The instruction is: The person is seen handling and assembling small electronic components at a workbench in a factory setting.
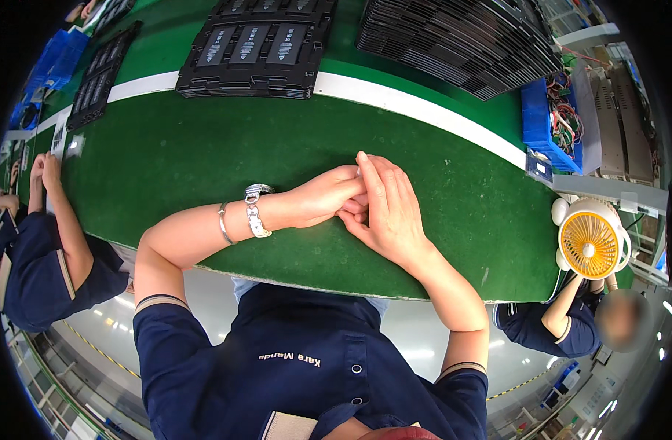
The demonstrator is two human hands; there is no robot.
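My left hand (325,196) and right hand (386,209) are pressed together, clasped, on the green belt (204,147). I think they hold nothing, though the fingers hide it. If the far tray (252,51) comes near, my idle hands may block it.

Two bare hands – the left hand (318,198) and the right hand (386,209) – rest clasped together near the front edge of one green bench (204,154). The left wrist carries one watch (255,210) and one bangle (223,224). Toward the back edge lie three black tray stacks – one (252,48) holding three dark slabs – and at the right edge stand one yellow fan (590,242) and one blue bin (545,121).
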